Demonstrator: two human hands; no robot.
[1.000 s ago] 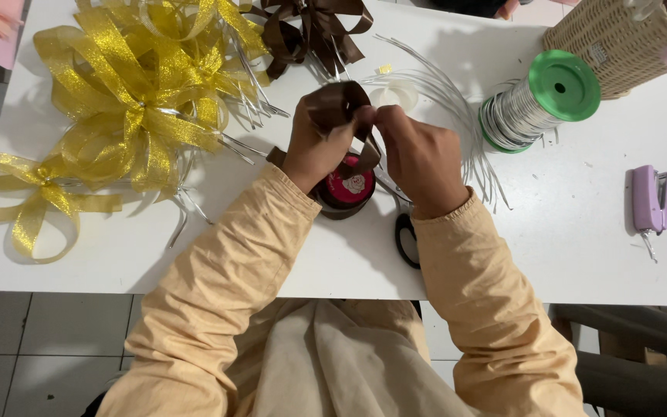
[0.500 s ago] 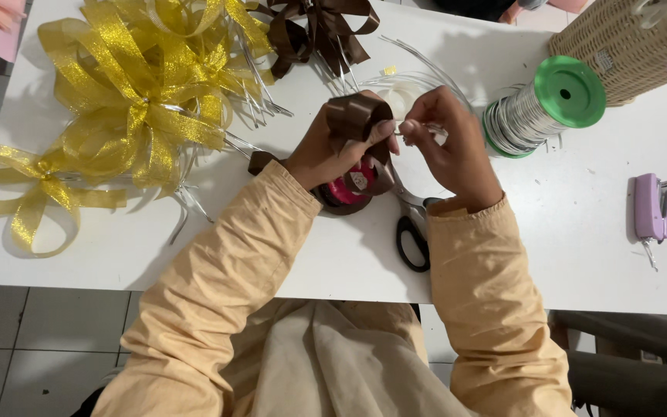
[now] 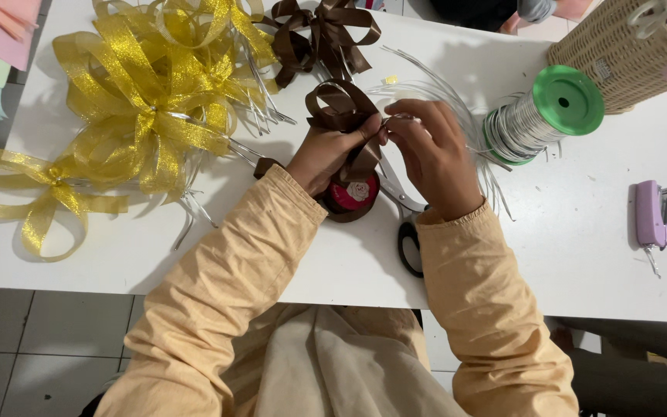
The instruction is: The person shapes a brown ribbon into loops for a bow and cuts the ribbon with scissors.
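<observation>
Here, a brown ribbon bow (image 3: 343,108) gets tied at its middle.
My left hand (image 3: 326,158) pinches the gathered loops shut, held above the near middle of the white table (image 3: 580,255), while my right hand (image 3: 430,150) grips a thin silver tie (image 3: 395,118) at the waist. I judge the loops done, the binding unfinished. Gold bows (image 3: 148,100) and one brown bow (image 3: 326,35) lie finished far left. A wicker basket (image 3: 611,58) stands far right, contents unclear.
</observation>
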